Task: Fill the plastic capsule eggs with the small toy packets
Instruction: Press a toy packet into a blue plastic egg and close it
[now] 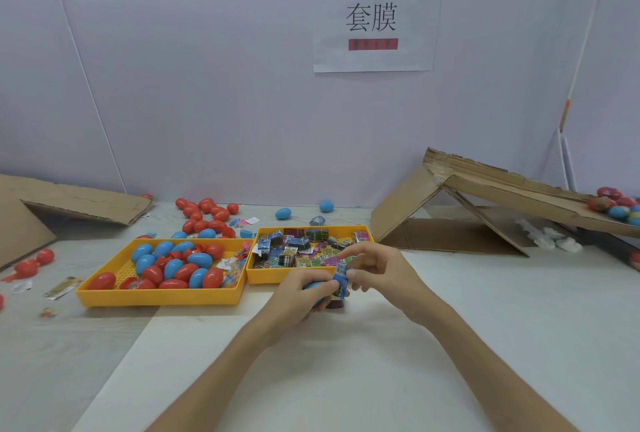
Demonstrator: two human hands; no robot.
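Step in hand, by look of it: loading one egg.

Your left hand (302, 298) grips blue egg (312, 286), just in front of packet tray (270, 278).

Your right hand (377, 267) pinches blue packet (341, 277), touching egg.

Next: you likely need to press packet fully inside, then snap egg closed. Cannot tell where other half is.

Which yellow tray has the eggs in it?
The left yellow tray: red and blue capsule eggs lie in it. The right yellow tray holds small toy packets.
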